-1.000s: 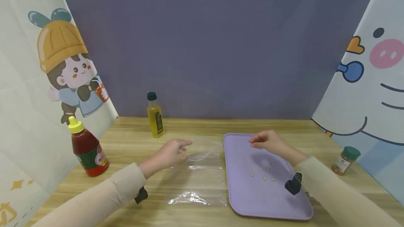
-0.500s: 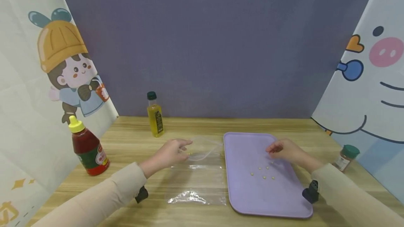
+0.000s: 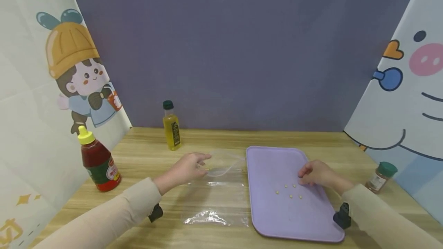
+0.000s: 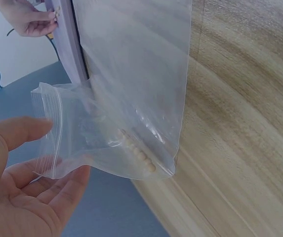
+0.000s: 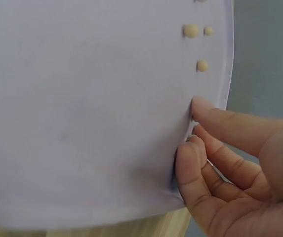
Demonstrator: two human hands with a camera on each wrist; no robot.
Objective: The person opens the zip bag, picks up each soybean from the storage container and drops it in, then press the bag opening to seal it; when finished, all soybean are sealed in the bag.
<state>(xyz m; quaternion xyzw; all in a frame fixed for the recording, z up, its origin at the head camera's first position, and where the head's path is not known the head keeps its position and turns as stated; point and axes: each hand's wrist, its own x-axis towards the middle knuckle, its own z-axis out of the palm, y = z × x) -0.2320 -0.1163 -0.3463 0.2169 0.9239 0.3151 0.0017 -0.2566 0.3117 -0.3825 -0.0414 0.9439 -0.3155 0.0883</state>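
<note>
My left hand [image 3: 186,168] holds the mouth of a clear zip bag [image 3: 216,193], which lies flat on the table. In the left wrist view, the thumb is at one side of the zip strip [image 4: 56,133] and the fingers at the other, so the mouth gapes. A row of round pale soybeans [image 4: 140,154] lies inside. Over the right part of a purple tray [image 3: 277,218], my right hand [image 3: 320,174] reaches down with its fingertips at the surface. A gap shows between thumb and fingers in the right wrist view; no bean is visible there. Several soybeans [image 3: 290,196] lie beside the fingers.
A sauce bottle with a yellow cap [image 3: 99,164] stands at the left, and an oil bottle [image 3: 172,130] farther back. At the right is a green-lidded spice jar [image 3: 380,178]. A dark backdrop [image 3: 225,57] rises behind the table.
My right hand has moved right and down to the tray, where it now covers the spot of one soybean. The left hand and the zip bag have stayed put.
</note>
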